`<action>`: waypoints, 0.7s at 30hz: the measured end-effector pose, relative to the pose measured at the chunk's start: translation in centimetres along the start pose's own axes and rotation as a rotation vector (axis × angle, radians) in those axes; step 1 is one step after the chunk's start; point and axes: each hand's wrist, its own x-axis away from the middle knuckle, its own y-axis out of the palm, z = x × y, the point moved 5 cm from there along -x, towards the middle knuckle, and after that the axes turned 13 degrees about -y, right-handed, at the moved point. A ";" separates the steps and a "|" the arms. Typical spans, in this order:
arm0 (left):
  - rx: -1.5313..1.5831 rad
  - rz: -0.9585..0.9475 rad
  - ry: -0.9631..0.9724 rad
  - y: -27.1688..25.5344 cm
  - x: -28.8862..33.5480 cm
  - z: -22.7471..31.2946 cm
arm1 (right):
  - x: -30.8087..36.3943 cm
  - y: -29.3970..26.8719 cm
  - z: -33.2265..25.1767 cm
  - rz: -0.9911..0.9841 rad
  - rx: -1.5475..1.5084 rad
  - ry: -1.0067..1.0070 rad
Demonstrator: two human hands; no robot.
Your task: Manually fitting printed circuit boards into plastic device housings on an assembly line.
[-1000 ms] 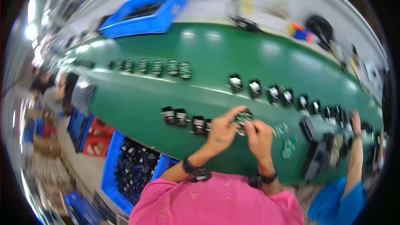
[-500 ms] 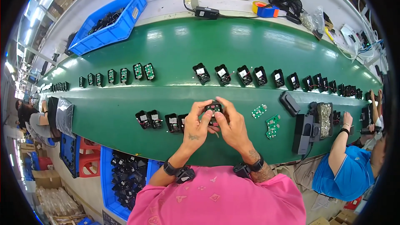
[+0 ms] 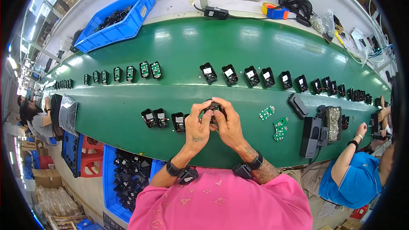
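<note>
**Small black housing gripped in both hands over the green belt**

Small black housing [image 3: 212, 108] held just above the near edge of the green conveyor belt [image 3: 238, 55], pinched from both sides. Left hand [image 3: 197, 125] curled tight around its left side, right hand [image 3: 228, 123] closed on its right, thumbs meeting on top. Just to the left, three more black housings [image 3: 162, 118] lying on the belt. To the right, small green circuit boards [image 3: 275, 123]. Further back, a row of open housings [image 3: 249, 76]. Far left, a blue bin [image 3: 117, 21].

Bright overhead light, glare patches on green belt [image 3: 255, 59] beyond hands (sharp centre); heavy fisheye bend, black rim.
</note>
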 end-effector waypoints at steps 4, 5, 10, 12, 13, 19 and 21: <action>-0.246 0.073 0.201 -0.9 -1.5 1.6 | -0.1 -0.8 -0.8 0.046 -0.041 0.056; -0.169 0.031 0.019 -1.8 -2.6 1.6 | 0.0 -1.2 -1.1 -0.042 0.086 0.083; -0.191 -0.077 -0.292 -8.9 -12.6 -0.2 | 1.5 -9.0 -0.6 -0.045 0.958 -0.036; -0.176 0.015 -0.230 -10.4 -16.7 -3.2 | 2.7 -12.8 -0.2 0.011 1.169 0.132; -0.216 0.039 -0.248 -10.4 -18.4 -4.7 | 3.1 -14.3 0.1 0.008 1.218 0.269; -1.122 0.537 0.298 -13.5 -18.3 -6.5 | 3.8 -12.6 2.3 -0.172 1.133 0.246; -1.049 0.381 0.198 -7.0 -15.9 -0.9 | 5.5 -15.0 2.9 -0.099 1.079 0.185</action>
